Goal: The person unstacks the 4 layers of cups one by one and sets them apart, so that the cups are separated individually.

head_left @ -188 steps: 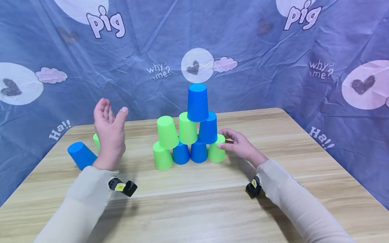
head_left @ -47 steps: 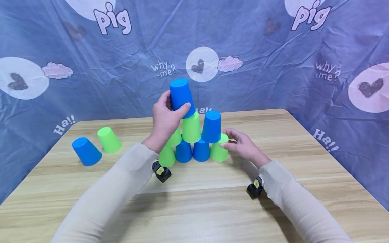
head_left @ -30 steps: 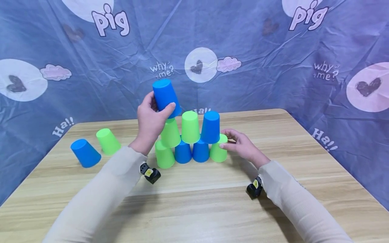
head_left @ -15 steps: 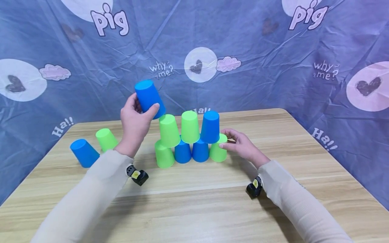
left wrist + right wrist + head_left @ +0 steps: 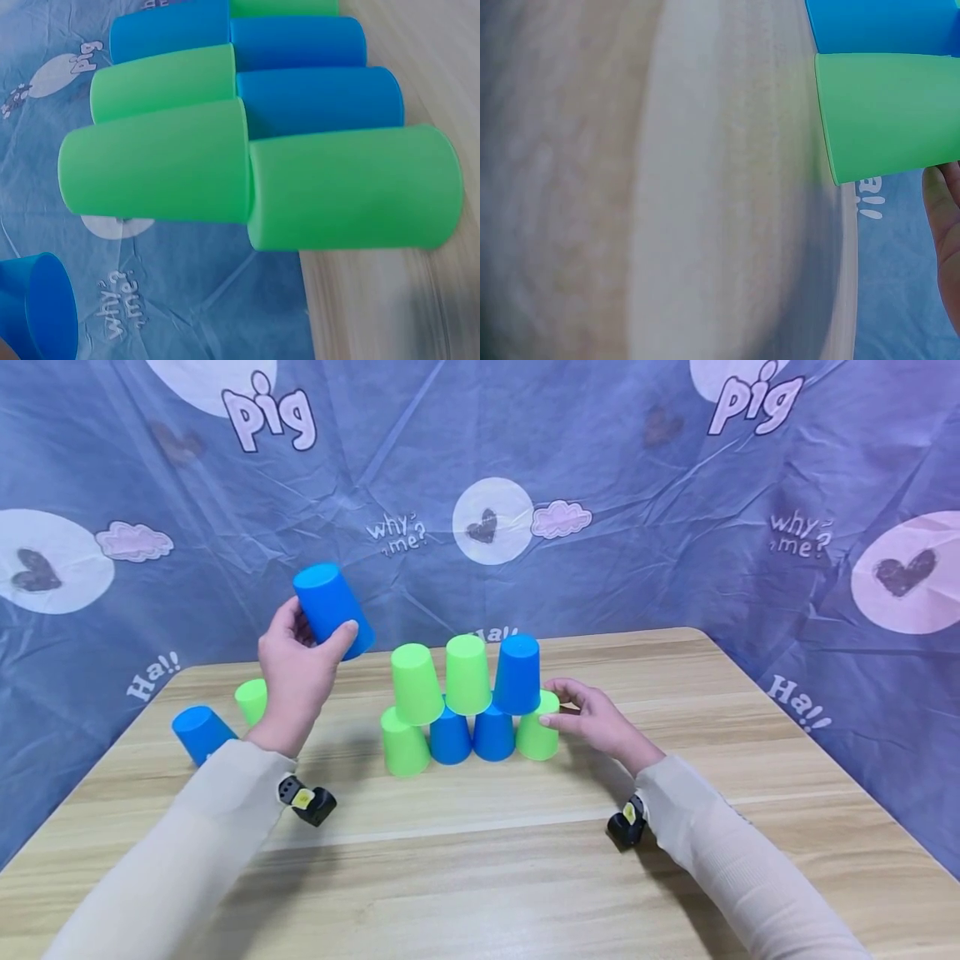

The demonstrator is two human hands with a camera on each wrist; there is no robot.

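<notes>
My left hand [image 5: 300,672] grips a blue cup [image 5: 333,610], upside down and tilted, in the air left of the stack. The cup's open end shows at the lower left of the left wrist view. Centre table, the stack's upper row has a left green cup [image 5: 417,685], a middle green cup [image 5: 468,675] and a right blue cup [image 5: 517,673]. Below stand a left green cup [image 5: 406,745], two blue cups [image 5: 450,739] and a right green cup [image 5: 537,739]. My right hand [image 5: 600,722] holds that last cup's side, thumb in front, fingers partly hidden behind.
Behind my left forearm, a separate blue cup [image 5: 201,733] and another green cup [image 5: 251,697] stand upside down on the wooden table [image 5: 480,877], partly covered. A printed blue cloth [image 5: 622,560] hangs behind the table. Each sleeve cuff carries a small black camera [image 5: 307,800].
The top blue cup has been taken off the stack by my left hand and carried left, tilting. My right hand has stayed at the lower right green cup.
</notes>
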